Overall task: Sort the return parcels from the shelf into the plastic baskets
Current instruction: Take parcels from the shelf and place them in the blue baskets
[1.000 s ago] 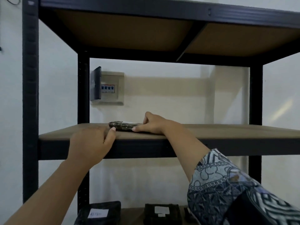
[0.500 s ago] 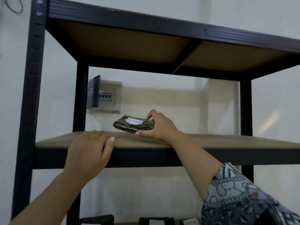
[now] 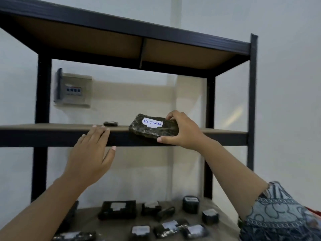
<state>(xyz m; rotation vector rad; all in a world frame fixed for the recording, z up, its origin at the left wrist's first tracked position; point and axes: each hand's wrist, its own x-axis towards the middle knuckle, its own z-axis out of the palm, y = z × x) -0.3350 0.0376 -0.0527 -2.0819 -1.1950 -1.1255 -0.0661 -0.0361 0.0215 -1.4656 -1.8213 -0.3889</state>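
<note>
The parcel [image 3: 153, 127] marked RETURN is pinched in my right hand [image 3: 182, 130], thumb beneath, fingers over its far end, at the middle shelf's [image 3: 52, 134] front edge. I judge this the pick-up; next it needs carrying to a basket, none in view. My left hand [image 3: 92, 150] rests straight-fingered on that shelf's rail. Another small parcel [image 3: 110, 123] lies behind; more crowd the lower shelf [image 3: 90, 216]. A breaker box [image 3: 73, 90] hangs on the wall [image 3: 286, 66].
</note>
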